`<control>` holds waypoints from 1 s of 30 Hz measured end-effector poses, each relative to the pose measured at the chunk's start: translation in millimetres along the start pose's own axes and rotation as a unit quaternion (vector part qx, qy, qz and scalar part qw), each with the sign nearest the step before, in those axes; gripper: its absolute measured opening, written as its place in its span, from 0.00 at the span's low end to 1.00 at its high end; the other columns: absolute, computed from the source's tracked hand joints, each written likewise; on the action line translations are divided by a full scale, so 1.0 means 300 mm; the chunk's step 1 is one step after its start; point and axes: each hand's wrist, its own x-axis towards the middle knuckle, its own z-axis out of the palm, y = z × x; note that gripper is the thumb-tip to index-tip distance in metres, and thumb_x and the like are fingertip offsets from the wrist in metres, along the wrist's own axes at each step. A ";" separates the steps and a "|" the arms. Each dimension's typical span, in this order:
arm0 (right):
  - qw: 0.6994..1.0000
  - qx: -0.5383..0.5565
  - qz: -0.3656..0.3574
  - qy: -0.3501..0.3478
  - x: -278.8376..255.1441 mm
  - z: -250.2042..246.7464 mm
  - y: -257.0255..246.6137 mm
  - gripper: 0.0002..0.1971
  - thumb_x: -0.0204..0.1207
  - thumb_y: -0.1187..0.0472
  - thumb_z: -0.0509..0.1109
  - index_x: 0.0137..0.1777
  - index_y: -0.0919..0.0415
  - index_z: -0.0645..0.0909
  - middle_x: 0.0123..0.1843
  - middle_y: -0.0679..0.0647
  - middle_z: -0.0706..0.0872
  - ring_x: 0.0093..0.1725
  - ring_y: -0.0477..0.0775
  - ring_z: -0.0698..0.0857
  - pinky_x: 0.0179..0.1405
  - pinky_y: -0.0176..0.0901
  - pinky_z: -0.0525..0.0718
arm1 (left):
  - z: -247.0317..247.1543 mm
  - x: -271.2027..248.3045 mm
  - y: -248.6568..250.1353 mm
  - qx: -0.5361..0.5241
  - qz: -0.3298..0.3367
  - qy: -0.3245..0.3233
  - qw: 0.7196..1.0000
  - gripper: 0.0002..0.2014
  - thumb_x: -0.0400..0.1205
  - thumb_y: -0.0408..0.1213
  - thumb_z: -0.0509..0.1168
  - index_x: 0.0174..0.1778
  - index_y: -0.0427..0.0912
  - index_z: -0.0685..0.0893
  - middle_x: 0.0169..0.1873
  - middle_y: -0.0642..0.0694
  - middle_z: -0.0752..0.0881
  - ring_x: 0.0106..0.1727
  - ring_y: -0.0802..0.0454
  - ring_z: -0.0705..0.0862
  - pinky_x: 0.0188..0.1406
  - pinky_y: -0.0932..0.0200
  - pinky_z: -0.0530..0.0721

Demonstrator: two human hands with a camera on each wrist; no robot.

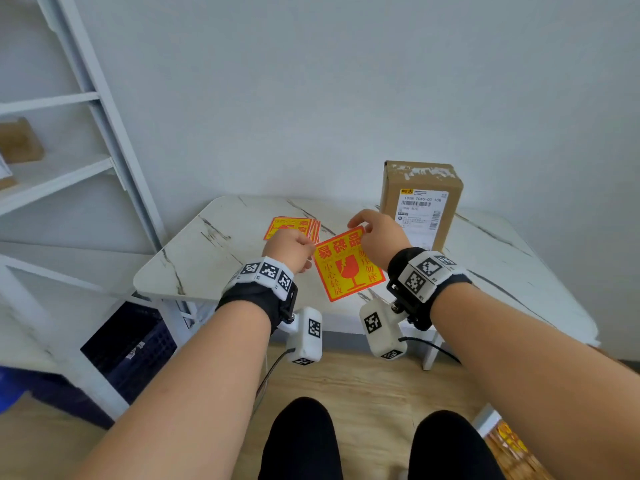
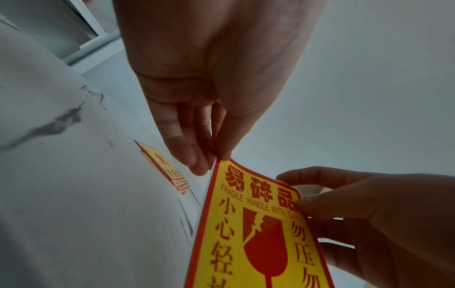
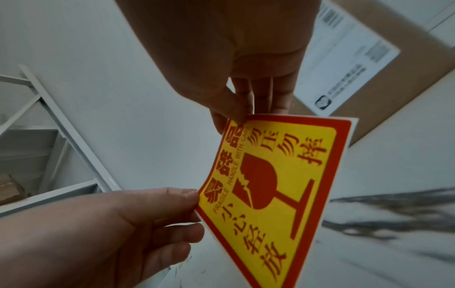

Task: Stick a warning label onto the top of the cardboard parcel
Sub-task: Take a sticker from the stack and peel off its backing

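Observation:
A yellow and red fragile warning label [image 1: 348, 268] is held up above the marble table [image 1: 214, 258], printed face towards me. My left hand [image 1: 309, 251] pinches its upper left corner between thumb and fingers [image 2: 219, 154]. At the upper right corner my right hand [image 1: 362, 227] pinches the label [image 3: 283, 175] with thumb over fingers [image 3: 237, 117]. The brown cardboard parcel [image 1: 420, 202] stands upright at the table's back right, just behind my right hand, with a white shipping slip on its front and its top bare of any label. The label [image 2: 258, 233] bends slightly between both hands.
A stack of the same labels [image 1: 292, 226] lies flat on the table behind my left hand. A white shelving frame [image 1: 104, 98] leans along the left wall. A dark crate [image 1: 131, 348] sits on the floor under the table's left side.

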 end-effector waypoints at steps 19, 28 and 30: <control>0.999 -0.037 0.027 -0.016 -0.211 0.031 0.221 0.08 0.72 0.63 0.67 0.45 0.55 0.87 0.48 0.54 0.90 0.52 0.56 0.86 0.51 0.45 0.83 | 0.214 -0.131 -0.017 -0.076 -0.033 -0.087 0.993 0.05 0.77 0.34 0.72 0.45 0.36 0.88 0.28 0.46 0.83 0.29 0.54 0.80 0.33 0.67 0.83; 0.999 -0.019 0.007 -0.038 -0.192 0.047 0.236 0.07 0.72 0.61 0.71 0.44 0.56 0.91 0.46 0.50 0.92 0.44 0.45 0.82 0.44 0.36 0.76 | 0.187 -0.111 -0.023 -0.098 -0.042 -0.151 0.983 0.12 0.81 0.31 0.69 0.55 0.26 0.87 0.32 0.42 0.84 0.30 0.54 0.82 0.24 0.75 0.83; 0.999 -0.014 0.012 -0.031 -0.189 0.051 0.237 0.07 0.72 0.61 0.71 0.44 0.57 0.91 0.47 0.51 0.92 0.44 0.46 0.83 0.45 0.38 0.79 | 0.196 -0.111 -0.018 -0.082 -0.042 -0.137 0.986 0.10 0.80 0.32 0.70 0.51 0.28 0.88 0.31 0.43 0.85 0.30 0.54 0.82 0.29 0.71 0.84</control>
